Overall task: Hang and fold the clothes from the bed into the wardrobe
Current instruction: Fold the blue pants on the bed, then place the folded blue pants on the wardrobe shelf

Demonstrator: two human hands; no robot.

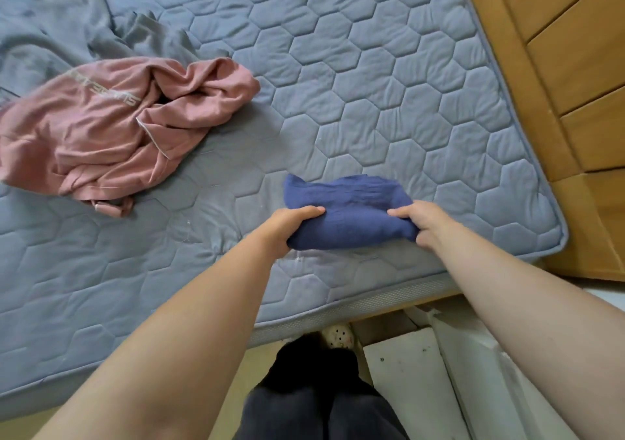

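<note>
A folded dark blue garment [348, 213] lies near the front right corner of the grey quilted mattress [389, 84]. My left hand [287, 226] grips its left end, fingers curled over the top. At the right end, my right hand [426, 223] holds the fabric the same way. A crumpled pink top [111, 128] with pale lettering lies at the left of the mattress. Behind it a grey garment [67, 33] is spread at the far left.
A wooden bed frame [558, 67] runs along the mattress's right side. Below the mattress edge I see my dark trousers [321, 405] and a white panel [416, 372] on the floor at the right.
</note>
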